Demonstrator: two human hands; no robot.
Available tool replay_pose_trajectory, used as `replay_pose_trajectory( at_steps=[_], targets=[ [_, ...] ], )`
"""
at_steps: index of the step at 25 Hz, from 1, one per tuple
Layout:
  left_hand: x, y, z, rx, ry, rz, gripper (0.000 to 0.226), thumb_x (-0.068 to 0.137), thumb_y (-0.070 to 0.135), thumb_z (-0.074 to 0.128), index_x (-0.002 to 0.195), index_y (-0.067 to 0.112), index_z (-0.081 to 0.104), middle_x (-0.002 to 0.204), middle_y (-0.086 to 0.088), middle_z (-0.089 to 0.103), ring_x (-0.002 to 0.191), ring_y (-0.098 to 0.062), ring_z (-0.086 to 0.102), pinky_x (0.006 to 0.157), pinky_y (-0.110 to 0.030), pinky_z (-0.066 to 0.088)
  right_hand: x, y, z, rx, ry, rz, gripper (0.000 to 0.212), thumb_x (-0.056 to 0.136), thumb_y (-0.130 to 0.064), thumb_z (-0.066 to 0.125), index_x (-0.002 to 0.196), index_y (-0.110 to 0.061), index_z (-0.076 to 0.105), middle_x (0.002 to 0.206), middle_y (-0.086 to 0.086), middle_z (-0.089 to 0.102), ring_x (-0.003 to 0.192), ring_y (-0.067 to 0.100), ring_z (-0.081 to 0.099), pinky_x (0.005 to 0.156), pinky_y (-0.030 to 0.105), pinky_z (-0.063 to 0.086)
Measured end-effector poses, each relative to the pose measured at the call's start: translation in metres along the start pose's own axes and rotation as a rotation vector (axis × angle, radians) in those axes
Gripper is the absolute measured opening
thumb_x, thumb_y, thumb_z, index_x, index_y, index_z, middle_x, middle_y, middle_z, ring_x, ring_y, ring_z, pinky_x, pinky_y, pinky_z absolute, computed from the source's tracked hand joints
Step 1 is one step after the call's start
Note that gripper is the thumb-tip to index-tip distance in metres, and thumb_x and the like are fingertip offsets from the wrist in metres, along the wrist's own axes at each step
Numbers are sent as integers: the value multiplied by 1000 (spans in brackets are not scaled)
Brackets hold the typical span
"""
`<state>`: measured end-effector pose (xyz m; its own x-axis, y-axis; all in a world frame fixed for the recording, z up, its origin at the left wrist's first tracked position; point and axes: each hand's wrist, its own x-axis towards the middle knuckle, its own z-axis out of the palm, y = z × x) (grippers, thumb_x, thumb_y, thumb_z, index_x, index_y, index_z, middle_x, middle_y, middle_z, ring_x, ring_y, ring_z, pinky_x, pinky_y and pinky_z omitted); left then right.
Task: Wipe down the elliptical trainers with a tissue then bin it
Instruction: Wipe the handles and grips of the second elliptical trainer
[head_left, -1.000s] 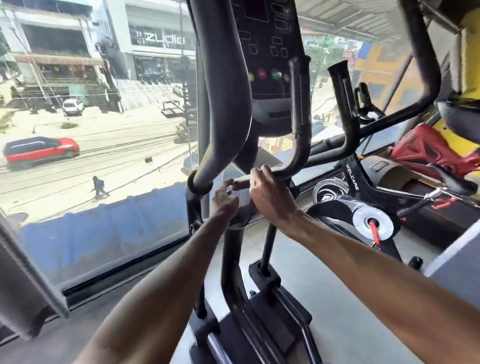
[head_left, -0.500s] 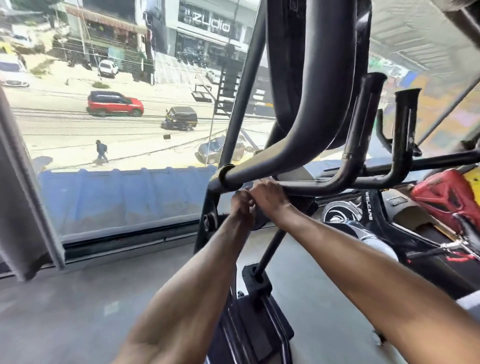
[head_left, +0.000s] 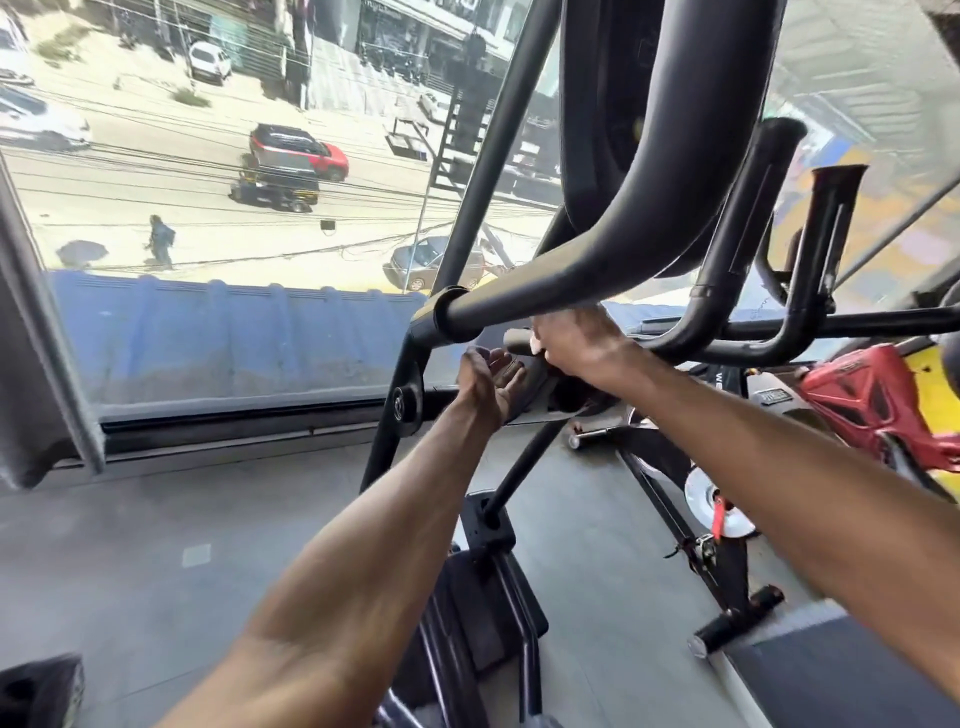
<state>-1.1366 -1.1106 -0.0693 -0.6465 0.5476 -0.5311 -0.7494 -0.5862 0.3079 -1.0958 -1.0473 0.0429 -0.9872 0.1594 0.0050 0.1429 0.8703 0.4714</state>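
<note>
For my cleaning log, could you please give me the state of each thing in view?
left hand, open, palm up, holding nothing.
right hand, curled round the tissue.
tissue, bunched, one end poking out of the fist.
elliptical trainer, upright, both hands under its handlebar.
red exercise bike, standing, unused.

Big window ahead, grey curtain at its left edge. Street below: red car, dark vehicle just beside it, pedestrian, beige car behind a blue corrugated roof. Grey floor. Red exercise bike far right.
</note>
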Motion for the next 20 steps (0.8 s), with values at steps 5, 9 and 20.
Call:
replay_pose_trajectory(
  at_steps=[5, 9, 20],
  targets=[
    [-3, 2, 2, -161, -42, -15, 21, 101, 14, 37, 90, 3, 51, 91, -15, 56, 83, -28, 59, 67, -36, 61, 19, 8, 1, 191, -200, 1, 24, 100, -27, 60, 118, -19, 72, 125, 1, 70, 115, 22, 62, 99, 31, 44],
    [6, -6, 1, -244, -14, -11, 29, 100, 22, 38, 111, -1, 53, 110, -22, 59, 102, -33, 61, 86, -43, 60, 43, -6, 17, 209, -242, -20, 21, 100, -24, 55, 114, -16, 68, 117, 6, 68, 104, 25, 60, 84, 31, 43],
    [5, -11, 6, -301, -62, -12, 37, 105, 28, 33, 94, 6, 60, 88, -13, 65, 84, -25, 62, 89, -41, 53, 38, -37, 28, 155, 114, -131, 32, 104, -18, 41, 130, -5, 54, 136, 18, 55, 130, 30, 48, 109, 38, 33]
  ],
)
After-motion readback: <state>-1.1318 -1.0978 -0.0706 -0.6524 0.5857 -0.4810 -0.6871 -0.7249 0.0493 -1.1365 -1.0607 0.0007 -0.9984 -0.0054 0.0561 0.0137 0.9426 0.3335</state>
